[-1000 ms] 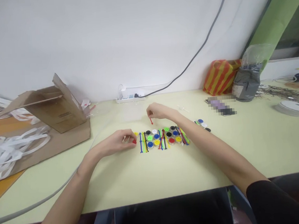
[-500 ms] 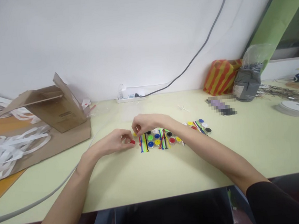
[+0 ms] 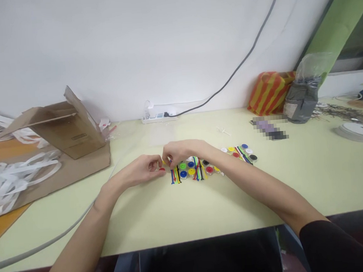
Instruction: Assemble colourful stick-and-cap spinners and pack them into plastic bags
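Note:
My left hand [image 3: 144,169] rests on the pale green table [image 3: 187,211] with its fingers curled over a small red round piece [image 3: 162,170]. My right hand [image 3: 179,152] is pinched shut right beside it, fingertips nearly touching the left ones, holding a thin red stick that barely shows. Just right of both hands lies a cluster of round coloured caps [image 3: 192,168] and thin coloured sticks [image 3: 174,176]. A second small group of caps [image 3: 242,152] lies farther right.
An open cardboard box [image 3: 64,126] and white strips [image 3: 18,176] sit at the left. A white power strip [image 3: 159,112] lies by the wall. At the right stand a striped bag [image 3: 269,92], a grey pouch [image 3: 301,99] and a white tape roll [image 3: 357,130].
My right hand came down and left from above the caps, carrying the red stick, and now meets my left hand. My left hand has stayed in place on the red piece.

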Available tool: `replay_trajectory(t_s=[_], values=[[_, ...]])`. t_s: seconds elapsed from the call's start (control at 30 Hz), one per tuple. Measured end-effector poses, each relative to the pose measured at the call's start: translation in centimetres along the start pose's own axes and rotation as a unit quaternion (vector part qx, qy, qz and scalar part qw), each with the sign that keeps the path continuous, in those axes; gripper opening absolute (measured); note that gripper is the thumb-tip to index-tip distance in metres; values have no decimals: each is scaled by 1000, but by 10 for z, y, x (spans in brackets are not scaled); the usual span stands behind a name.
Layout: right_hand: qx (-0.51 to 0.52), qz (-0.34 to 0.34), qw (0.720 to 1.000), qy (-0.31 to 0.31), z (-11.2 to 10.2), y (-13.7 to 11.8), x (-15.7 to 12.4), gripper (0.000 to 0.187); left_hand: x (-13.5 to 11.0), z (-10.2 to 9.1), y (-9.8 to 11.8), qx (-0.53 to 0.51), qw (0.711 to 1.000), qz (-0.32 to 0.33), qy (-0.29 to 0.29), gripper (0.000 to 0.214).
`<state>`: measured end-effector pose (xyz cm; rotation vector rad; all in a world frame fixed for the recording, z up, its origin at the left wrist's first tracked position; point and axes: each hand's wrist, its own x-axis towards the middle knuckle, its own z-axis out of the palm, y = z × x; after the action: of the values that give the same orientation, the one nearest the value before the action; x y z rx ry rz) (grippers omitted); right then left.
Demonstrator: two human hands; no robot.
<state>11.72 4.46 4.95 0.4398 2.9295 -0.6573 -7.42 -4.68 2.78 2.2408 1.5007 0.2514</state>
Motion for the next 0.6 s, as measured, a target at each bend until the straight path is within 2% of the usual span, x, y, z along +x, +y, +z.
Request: replay_trajectory(t_s=[0.43, 0.53, 0.6], values=[[8, 17, 999, -27, 4, -1, 3, 10, -1, 0, 5, 13, 1000, -14, -1, 34], [10, 14, 1000, -14, -4, -1, -3, 11, -1, 0, 5, 8, 1000, -22, -4, 37], [6, 14, 1000, 23, -16, 7, -13, 11, -1, 0, 4, 0, 999, -31, -7, 39]])
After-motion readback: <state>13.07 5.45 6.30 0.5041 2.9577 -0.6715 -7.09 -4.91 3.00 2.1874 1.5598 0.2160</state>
